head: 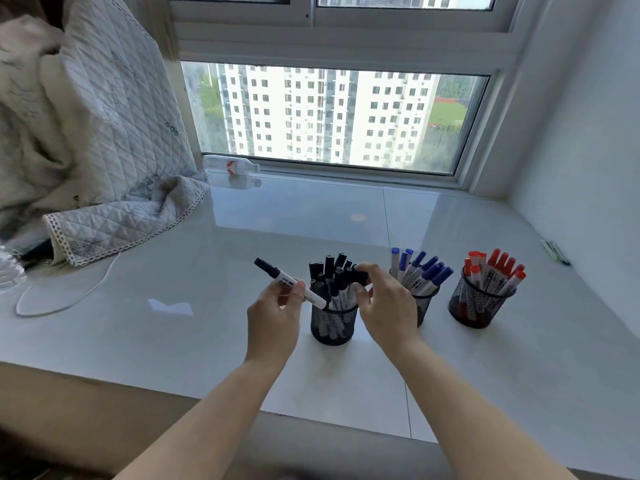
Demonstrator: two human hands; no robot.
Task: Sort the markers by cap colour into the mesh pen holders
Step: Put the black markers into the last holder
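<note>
A: On the pale glossy sill (346,382), what stands in the row?

B: Three mesh holders. The left holder (333,323) is packed with black-capped markers (332,271). At its three o'clock, the middle holder (425,303) carries blue-capped markers (424,271), and further toward three o'clock the right holder (474,303) carries red-capped markers (495,268).

A: And the hands?

B: The left hand (273,323) pinches a loose black-capped marker (289,282) between thumb and fingers. Its cap points toward ten o'clock, and its white tail end reaches the rim of the left holder. The right hand (384,303) has its fingers curled over the black caps at the top of that holder, gripping markers there; how many, I cannot tell.

A: Anything else around?

B: At ten o'clock from the holders lies a quilted blanket (104,133), with a white cable (69,299) looping on the sill below it. At twelve o'clock a plastic bottle (232,164) lies on its side against the window frame (329,168). Some thin green things (556,252) lie at two o'clock, by the wall.
</note>
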